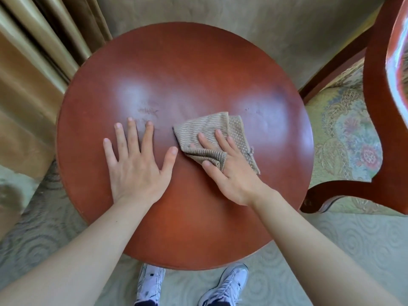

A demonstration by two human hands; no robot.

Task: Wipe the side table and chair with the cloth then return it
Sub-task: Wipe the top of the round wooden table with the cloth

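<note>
Fingers [223,141] of the right hand [229,173] press a folded cloth [212,129] flat on the round side table [185,69].

2 or 3 right fingers lie close together on top of the tan cloth, and the thumb sits at its near edge. The cloth is near the middle of the red-brown top; its long side runs from the far left to the near right. The left hand [136,164] lies flat just beside it with all 5 fingers spread wide, thumb tip close to the cloth. A chair [344,138] with a flowery seat stands to the right of the table. 2 white shoes [225,286] show on the carpet [331,250] below.
</note>
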